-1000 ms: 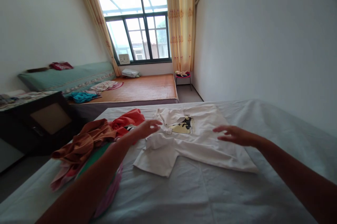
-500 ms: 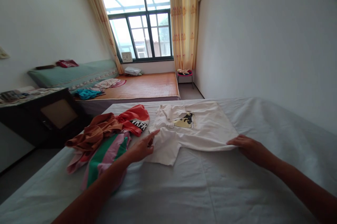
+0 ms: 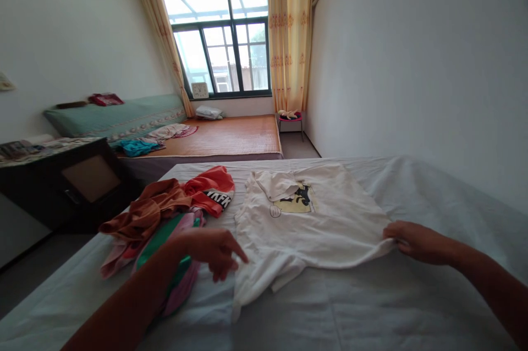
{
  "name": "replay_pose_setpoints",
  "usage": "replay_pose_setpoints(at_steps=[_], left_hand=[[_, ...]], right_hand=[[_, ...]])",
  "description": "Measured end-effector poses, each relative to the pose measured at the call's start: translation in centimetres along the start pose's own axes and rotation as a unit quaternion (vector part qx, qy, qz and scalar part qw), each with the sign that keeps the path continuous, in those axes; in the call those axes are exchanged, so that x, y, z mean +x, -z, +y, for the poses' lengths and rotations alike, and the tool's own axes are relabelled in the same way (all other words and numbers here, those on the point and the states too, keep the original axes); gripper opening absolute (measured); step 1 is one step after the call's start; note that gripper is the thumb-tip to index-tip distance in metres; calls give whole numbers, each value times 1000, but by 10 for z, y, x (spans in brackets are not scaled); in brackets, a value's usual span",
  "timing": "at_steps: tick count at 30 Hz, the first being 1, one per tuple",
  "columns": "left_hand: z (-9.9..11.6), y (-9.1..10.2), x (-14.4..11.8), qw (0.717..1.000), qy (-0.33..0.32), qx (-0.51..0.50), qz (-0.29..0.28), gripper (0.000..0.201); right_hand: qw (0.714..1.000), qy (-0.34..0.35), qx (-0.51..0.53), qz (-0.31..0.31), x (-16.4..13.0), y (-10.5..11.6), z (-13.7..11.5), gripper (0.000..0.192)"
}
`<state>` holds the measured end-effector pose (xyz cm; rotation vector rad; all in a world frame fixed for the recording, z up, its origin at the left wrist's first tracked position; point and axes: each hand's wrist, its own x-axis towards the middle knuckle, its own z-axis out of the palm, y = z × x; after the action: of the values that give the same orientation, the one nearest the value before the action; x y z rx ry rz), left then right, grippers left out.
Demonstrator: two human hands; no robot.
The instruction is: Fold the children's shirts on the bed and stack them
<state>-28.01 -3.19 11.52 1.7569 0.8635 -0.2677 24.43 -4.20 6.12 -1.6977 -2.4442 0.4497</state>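
One broad pale sheet point(image 3: 371, 312) lies under everything I'm working with, and on it the white shirt point(image 3: 334, 230) is spread out, rumpled, just right of a heap of coloured clothes point(image 3: 148, 208). From my end I judge the shirt light, soft and limp: nothing to break, but slack enough to crease and drag with any pull. I'd take it by its edges, the hem point(image 3: 369, 205) and the near sleeve point(image 3: 264, 274), with two pinches well apart so the body stays taut between them. My right hand point(image 3: 418, 242) has its grip pinched on the near hem corner. My left hand point(image 3: 210, 249) is at the near sleeve, index finger out and the others curled; whether that grip has any cloth, I cannot tell.

Against half a second ago, the shirt's body reaches closer to me, and the near sleeve, flat then, is bunched. Both hands have come nearer, the right one also farther right. The printed picture point(image 3: 295, 201) sits slightly farther right.
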Motion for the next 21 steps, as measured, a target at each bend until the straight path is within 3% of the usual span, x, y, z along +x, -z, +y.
replay_pose_setpoints(at_steps=[2, 4, 6, 8, 12, 18, 21], left_hand=[[7, 23, 14, 982, -6, 86, 167, 42], [13, 43, 39, 921, 7, 207, 330, 40], [14, 58, 72, 855, 33, 306, 418, 42], [13, 70, 104, 839, 39, 317, 441, 42], [13, 105, 145, 861, 9, 215, 461, 37], [33, 183, 155, 839, -54, 105, 531, 48], [30, 194, 150, 805, -91, -65, 582, 57]], right_hand=[[998, 16, 53, -13, 7, 5, -11, 25], [993, 25, 112, -19, 15, 5, -23, 33], [989, 31, 147, -14, 24, -1, -32, 38], [986, 32, 166, 4, 30, -12, -32, 40], [972, -6, 226, 58, 33, -34, -16, 41], [960, -32, 271, 68, 39, -42, -7, 45], [960, -23, 277, 43, 35, -31, -9, 47]])
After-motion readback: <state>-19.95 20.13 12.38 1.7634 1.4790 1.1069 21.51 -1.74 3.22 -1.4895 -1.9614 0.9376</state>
